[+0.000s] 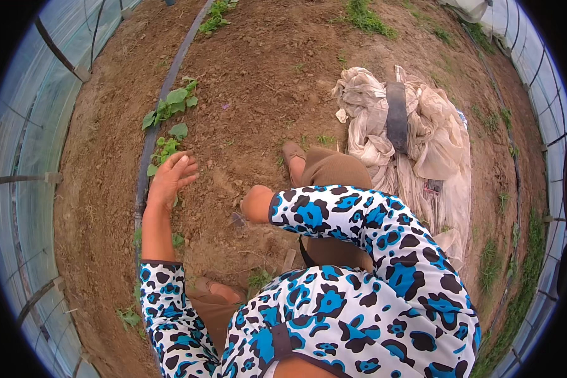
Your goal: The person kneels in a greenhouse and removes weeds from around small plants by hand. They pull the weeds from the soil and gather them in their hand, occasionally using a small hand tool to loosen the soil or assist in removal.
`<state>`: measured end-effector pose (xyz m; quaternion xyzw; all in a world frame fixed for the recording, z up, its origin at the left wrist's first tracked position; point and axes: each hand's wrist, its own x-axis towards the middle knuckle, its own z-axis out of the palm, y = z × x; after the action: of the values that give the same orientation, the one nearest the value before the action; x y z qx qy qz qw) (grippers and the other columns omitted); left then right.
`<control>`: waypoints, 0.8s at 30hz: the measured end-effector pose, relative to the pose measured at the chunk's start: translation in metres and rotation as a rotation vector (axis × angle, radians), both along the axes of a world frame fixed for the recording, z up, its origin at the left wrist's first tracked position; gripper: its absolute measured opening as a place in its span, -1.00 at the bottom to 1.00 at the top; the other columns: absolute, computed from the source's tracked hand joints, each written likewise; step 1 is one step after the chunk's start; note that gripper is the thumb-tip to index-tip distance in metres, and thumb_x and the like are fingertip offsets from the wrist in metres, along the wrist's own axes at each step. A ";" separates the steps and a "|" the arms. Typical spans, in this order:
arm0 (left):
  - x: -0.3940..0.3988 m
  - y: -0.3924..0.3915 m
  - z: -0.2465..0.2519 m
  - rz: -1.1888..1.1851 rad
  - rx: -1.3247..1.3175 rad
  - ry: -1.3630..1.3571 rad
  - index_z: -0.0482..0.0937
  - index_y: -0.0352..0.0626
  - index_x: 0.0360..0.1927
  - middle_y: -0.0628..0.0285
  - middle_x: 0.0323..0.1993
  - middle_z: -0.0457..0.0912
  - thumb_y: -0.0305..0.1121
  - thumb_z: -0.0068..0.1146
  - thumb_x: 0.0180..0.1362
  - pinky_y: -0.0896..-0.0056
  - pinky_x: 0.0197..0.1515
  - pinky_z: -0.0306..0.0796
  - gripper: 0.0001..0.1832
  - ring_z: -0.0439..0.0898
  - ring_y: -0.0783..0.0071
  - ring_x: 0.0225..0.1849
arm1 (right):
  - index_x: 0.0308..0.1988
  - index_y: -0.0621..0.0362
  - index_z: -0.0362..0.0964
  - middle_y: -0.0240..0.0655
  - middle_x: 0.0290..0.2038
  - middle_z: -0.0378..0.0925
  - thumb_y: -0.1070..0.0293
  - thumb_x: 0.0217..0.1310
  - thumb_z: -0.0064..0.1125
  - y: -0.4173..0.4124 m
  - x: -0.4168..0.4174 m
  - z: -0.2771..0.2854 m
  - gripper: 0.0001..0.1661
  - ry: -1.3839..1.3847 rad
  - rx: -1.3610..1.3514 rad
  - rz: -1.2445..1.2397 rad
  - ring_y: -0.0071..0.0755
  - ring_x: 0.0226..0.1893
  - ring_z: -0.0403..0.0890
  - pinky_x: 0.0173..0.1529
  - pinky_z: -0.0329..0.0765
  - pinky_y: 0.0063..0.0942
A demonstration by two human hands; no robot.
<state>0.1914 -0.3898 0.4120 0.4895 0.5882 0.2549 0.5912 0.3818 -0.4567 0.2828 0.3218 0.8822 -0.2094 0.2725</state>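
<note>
My left hand (172, 177) is raised at the row of young leafy plants, its fingers apart and nothing seen in it. Just past the fingertips grows a small green seedling (166, 150), partly covered by the hand. A larger plant with broad lobed leaves (176, 98) stands farther along the row. My right hand (256, 203) is low over the brown soil with its fingers curled and mostly hidden from me. Beside it lies a small dark, shiny thing (237, 219), too blurred to name. Whether the right hand holds anything is unclear.
A dark drip hose (146, 156) runs along the plant row. To the right lies a heap of crumpled plastic sheeting (420, 127) with a black strip (397, 118) across it. Clear film walls (33, 141) curve up on both sides. A wooden piece (289, 260) shows near my knee.
</note>
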 end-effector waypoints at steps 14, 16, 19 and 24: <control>-0.262 -0.264 0.005 0.242 0.070 0.614 0.41 -0.17 0.18 0.12 0.00 0.57 -0.04 0.02 0.28 0.27 -0.05 0.44 -0.48 0.57 0.37 -0.03 | -0.20 0.23 0.22 0.07 -0.43 0.53 0.12 0.21 0.10 -0.044 0.106 0.176 -0.60 0.852 0.789 -0.636 0.19 -0.38 0.56 -0.26 0.45 -0.04; -0.261 -0.265 0.006 0.216 0.102 0.638 0.41 -0.18 0.18 0.12 -0.02 0.58 -0.06 0.03 0.28 0.28 -0.07 0.45 -0.48 0.58 0.37 -0.05 | -0.23 0.23 0.21 -0.01 -0.49 0.50 0.16 0.25 0.08 -0.061 0.126 0.174 -0.63 0.954 0.767 -0.937 0.05 -0.47 0.56 -0.31 0.47 -0.12; -0.254 -0.266 0.011 0.149 0.057 0.708 0.42 -0.19 0.17 0.13 -0.04 0.59 -0.09 0.05 0.27 0.27 -0.09 0.46 -0.50 0.59 0.37 -0.07 | -0.25 0.23 0.17 -0.23 -0.58 0.44 0.22 0.32 0.04 -0.072 0.153 0.128 -0.68 1.198 0.722 -1.255 -0.31 -0.63 0.51 -0.51 0.45 -0.33; -0.247 -0.258 0.000 0.146 -0.011 0.657 0.40 -0.17 0.20 0.13 -0.02 0.58 -0.12 0.04 0.27 0.26 -0.09 0.46 -0.50 0.58 0.36 -0.06 | -0.18 0.36 0.28 0.29 -0.28 0.50 0.07 0.24 0.08 -0.089 0.202 -0.095 -0.51 0.795 0.464 -1.635 0.41 -0.17 0.48 -0.06 0.40 0.01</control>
<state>-0.0558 -0.6483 0.4117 0.4988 0.7821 0.1222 0.3530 0.5838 -0.5456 0.1882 0.7930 0.4306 -0.2492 -0.3515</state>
